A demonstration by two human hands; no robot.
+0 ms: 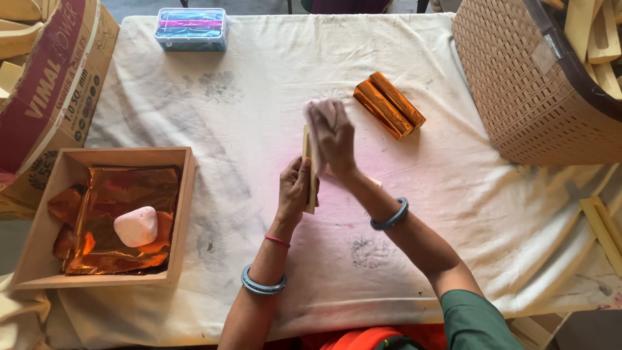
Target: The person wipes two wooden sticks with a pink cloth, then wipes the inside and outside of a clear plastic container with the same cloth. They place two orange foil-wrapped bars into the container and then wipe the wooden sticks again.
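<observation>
Now my left hand [295, 188] grips the thin pale wooden strip [310, 170] upright mid-counter, steadying it while my right hand [332, 135], closed on a pinkish cloth [319, 111], rubs it.

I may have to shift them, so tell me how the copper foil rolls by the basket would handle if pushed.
The two foil rolls are cylinders lying side by side on the cloth, so a sideways push would probably roll them. Their shiny wrap looks slippery and thin, so likely easy to dent. They seem light for their size.

Wooden tray [184, 214] (foil-lined), 2 copper foil rolls [389, 104], wicker basket [518, 91].
</observation>
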